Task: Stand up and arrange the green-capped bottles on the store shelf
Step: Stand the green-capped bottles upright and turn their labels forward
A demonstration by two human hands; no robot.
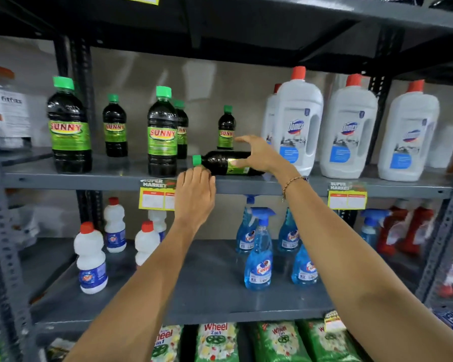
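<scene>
Several dark bottles with green caps and green SUNNY labels stand on the grey middle shelf [107,176]: a large one [69,126], a small one [114,128], a large one [162,134] with another [182,129] behind it, and a small one [226,129] further back. One more bottle [220,161] lies on its side near the front edge, cap pointing left. My right hand [258,155] is spread around its base end, thumb on the label and fingers arched above. My left hand [194,195] rests at the shelf edge just below the cap, holding nothing.
White Domex jugs [298,121] with red caps crowd the right of the same shelf, close behind my right hand. Price tags [156,197] hang from the shelf edge. The shelf below holds white bottles [90,259] and blue spray bottles [259,257]. Green detergent bags [216,340] sit lowest.
</scene>
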